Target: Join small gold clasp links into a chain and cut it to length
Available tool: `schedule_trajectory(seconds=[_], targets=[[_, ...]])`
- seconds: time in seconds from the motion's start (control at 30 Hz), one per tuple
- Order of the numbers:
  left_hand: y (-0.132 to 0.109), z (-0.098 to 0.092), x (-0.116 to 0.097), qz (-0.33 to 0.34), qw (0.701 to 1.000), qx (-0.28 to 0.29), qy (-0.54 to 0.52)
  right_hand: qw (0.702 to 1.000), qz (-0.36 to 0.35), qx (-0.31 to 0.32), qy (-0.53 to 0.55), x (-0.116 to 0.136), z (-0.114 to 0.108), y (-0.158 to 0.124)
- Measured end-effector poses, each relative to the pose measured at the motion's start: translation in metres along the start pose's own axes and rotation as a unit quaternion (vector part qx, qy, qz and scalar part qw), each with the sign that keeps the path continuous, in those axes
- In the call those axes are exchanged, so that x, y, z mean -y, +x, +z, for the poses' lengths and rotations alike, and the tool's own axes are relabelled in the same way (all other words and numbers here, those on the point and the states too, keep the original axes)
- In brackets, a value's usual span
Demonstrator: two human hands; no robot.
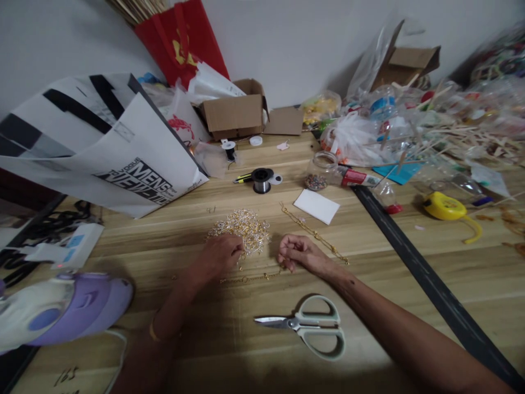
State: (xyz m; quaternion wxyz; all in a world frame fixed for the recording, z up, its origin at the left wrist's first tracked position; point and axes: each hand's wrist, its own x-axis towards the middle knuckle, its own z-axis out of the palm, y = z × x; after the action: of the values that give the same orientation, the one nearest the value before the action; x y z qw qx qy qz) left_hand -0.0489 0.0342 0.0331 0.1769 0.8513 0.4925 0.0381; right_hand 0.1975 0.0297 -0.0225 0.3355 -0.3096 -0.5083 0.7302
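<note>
My left hand point(221, 254) rests on the wooden table point(164, 246) at the near edge of a pile of small gold and clear beads point(244, 227), its fingers pinched on a tiny piece I cannot make out. My right hand point(301, 253) lies curled just right of the pile, fingers closed near one end of a thin gold chain point(250, 278) that runs between both hands. A second gold chain point(314, 234) stretches diagonally behind the right hand.
Pale green scissors point(311, 326) lie near my right forearm. A white card point(316, 206), wire spool point(261, 179), bead jar point(320, 171), yellow tape measure point(445, 208), black strip point(426, 279), printed bag point(102, 148), cardboard box point(233, 115) and a purple device point(61, 306) surround the work spot.
</note>
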Motion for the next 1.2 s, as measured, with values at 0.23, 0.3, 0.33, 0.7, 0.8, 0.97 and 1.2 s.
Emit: schedule_trajectory(seconds=[0.23,0.3,0.33,0.7,0.8,0.97,1.2], targets=[[0.007,0.010,0.000,-0.026,0.994,-0.105,-0.032,1.000,-0.002,-0.004,0.001,0.003,0.002,-0.001],[0.008,0.013,-0.002,-0.010,0.990,-0.133,-0.053,1.000,-0.002,-0.006,-0.001,0.003,0.002,-0.001],[0.008,0.014,-0.005,-0.003,0.987,-0.143,-0.068,1.000,-0.002,-0.006,-0.001,0.004,0.002,-0.001],[0.013,0.035,-0.046,0.047,0.970,-0.139,-0.194,1.000,-0.006,0.007,-0.022,0.009,0.005,-0.001],[0.014,0.038,-0.049,0.041,0.971,-0.123,-0.198,1.000,-0.010,0.013,-0.020,0.009,0.004,-0.001],[0.017,0.041,-0.045,0.040,0.970,-0.114,-0.209,1.000,-0.015,0.016,-0.017,0.008,0.003,-0.001],[0.017,0.039,-0.043,0.060,0.975,-0.104,-0.189,0.999,-0.011,0.019,-0.029,0.009,0.003,-0.001]])
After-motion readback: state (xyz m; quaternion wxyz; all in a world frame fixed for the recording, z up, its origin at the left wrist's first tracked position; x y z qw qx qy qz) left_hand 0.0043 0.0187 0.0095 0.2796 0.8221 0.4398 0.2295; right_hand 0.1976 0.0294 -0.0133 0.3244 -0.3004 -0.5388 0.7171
